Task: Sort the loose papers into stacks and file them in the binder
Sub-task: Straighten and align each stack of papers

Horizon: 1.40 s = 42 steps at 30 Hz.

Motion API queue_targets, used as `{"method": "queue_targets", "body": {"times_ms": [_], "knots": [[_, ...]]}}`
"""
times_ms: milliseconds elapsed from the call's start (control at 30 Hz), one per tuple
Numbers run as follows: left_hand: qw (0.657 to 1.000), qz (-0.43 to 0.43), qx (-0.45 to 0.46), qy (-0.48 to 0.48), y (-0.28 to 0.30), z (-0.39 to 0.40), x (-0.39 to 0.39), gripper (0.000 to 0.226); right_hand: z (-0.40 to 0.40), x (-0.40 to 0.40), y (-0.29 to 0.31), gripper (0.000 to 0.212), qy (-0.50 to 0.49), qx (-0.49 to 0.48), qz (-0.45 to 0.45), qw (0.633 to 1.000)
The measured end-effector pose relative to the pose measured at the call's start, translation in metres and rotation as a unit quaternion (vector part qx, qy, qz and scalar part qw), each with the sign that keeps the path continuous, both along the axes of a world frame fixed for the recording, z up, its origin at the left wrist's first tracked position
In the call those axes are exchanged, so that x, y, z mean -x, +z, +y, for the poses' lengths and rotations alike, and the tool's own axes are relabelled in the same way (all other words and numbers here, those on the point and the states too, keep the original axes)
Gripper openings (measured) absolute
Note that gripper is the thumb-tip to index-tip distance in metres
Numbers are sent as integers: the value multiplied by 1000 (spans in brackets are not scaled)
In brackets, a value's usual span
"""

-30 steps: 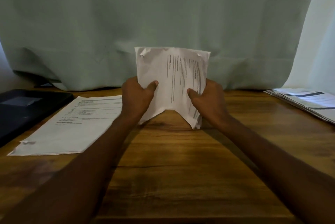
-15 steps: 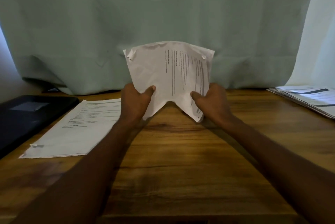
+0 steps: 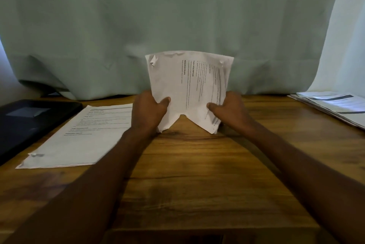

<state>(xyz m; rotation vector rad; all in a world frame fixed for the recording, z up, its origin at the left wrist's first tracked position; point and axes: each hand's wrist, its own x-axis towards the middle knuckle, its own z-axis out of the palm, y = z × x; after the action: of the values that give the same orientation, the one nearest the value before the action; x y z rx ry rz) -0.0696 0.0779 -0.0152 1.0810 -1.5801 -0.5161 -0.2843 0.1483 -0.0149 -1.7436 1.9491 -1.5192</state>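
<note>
On the wooden table (image 3: 187,174), both the left hand (image 3: 147,110) and right hand (image 3: 230,109) gripped an upright sheaf of papers (image 3: 187,85), a stack (image 3: 83,135) lay sorted at left, and the binder (image 3: 25,123) waited unfilled, it seemed.

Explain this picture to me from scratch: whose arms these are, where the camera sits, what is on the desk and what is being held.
There is no machine here. A person wears a wide-angle camera on the head, looking forward and down, so the two arms reaching in from the bottom are that person's own.

The left hand and the right hand together hold a bundle of printed sheets upright, text turned sideways, its lower corners near or on the wooden desk; each thumb pinches the front near the bottom. The top corners are dog-eared.

To the left, a flat stack of printed papers lies on the desk, and beyond it a dark binder, closed. At the far right lies another stack of papers, slightly fanned. A pale green curtain hangs behind.
</note>
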Motion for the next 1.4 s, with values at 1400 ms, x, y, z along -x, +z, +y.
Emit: {"method": "queue_targets", "body": {"times_ms": [1400], "knots": [[920,-27,-234,-314,15,9,-5,43,25,43,31,37,221,-304,-47,926]]}}
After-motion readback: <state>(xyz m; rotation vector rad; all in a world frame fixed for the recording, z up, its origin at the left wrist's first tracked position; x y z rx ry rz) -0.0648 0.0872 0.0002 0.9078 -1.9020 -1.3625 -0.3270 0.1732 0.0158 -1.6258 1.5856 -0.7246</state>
